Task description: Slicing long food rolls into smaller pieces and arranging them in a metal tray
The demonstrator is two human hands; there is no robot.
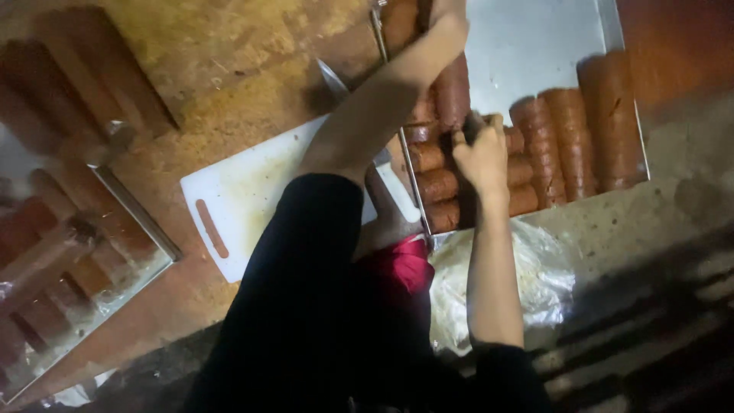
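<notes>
My left arm reaches across the white cutting board [252,191] to the top of the frame. My left hand [448,15] is partly cut off by the edge, next to reddish-brown sausage logs [453,92], and its fingers are hidden. My right hand [483,157] is closed around a small dark object [472,126] that I cannot identify. It hovers over short sausage pieces [434,185] stacked at the near left of a metal tray [535,46]. Three long sausage logs [569,141] lie side by side at the tray's right.
A second tray [153,252] at the left holds more sausage logs, and others in clear wrap [76,76] lie at the top left. A grey blade-like shape [332,76] rests beyond the board. A crumpled plastic bag [535,279] and a red cloth [405,264] sit near me.
</notes>
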